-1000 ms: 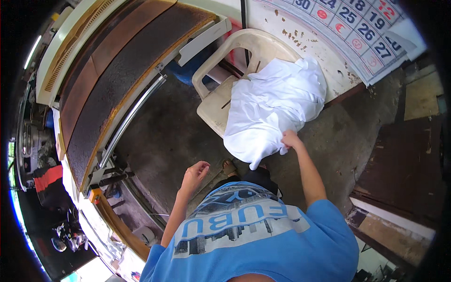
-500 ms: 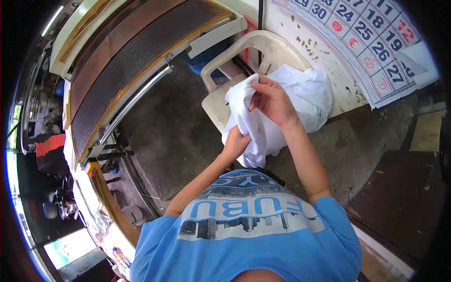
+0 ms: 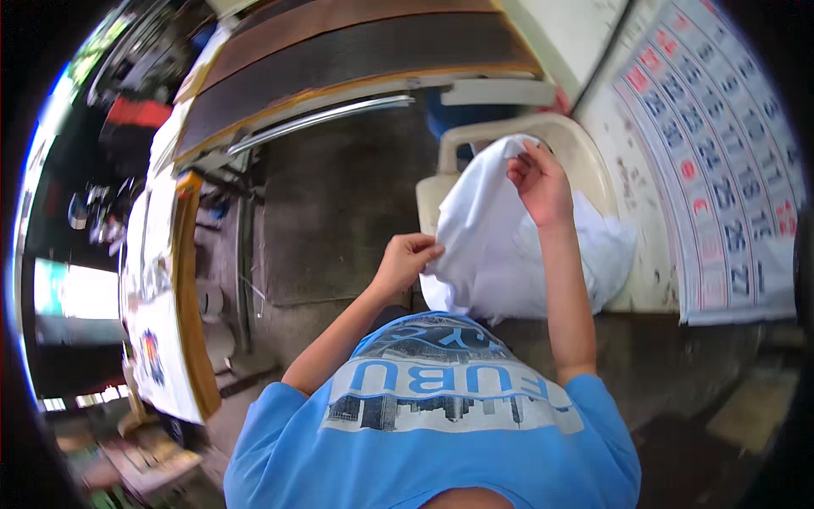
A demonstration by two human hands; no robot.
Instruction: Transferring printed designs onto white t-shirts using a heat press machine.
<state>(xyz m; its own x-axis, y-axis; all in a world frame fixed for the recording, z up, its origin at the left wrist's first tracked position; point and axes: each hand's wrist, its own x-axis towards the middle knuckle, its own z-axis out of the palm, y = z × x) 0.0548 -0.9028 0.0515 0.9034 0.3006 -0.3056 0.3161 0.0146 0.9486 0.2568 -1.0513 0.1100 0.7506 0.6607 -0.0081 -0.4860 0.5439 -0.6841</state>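
Closest in, with twelve o'clock straight ahead of the wearer's chest, is a blue T-shirt (image 3: 441,458) bearing lettering and a city-skyline print; just before twelve o'clock the left hand (image 3: 409,261) has its thumb and fingers closed in a pinch on the near left edge of a white cloth (image 3: 487,204); at one o'clock, farther out, the right hand (image 3: 540,182) pinches the top edge of that same cloth between thumb and fingertips, its other fingers curled; the cloth hangs between the two hands, lifted and slanting down toward the wearer, between twelve and one o'clock; behind and below it, more white fabric (image 3: 602,254) lies bunched on a cream plastic armchair (image 3: 589,161), though whether it is one piece with the held cloth I cannot tell; toward half past nine stands a white-covered panel (image 3: 161,339) with a small coloured print and a wood-coloured edge; bare dark floor (image 3: 331,220) spreads at eleven; beyond it runs a shiny metal rail (image 3: 326,123), beside a long dark-topped table (image 3: 365,59) between eleven and twelve; between one and two a large calendar (image 3: 721,178) hangs against a pale wall (image 3: 632,191) with chipped paint.
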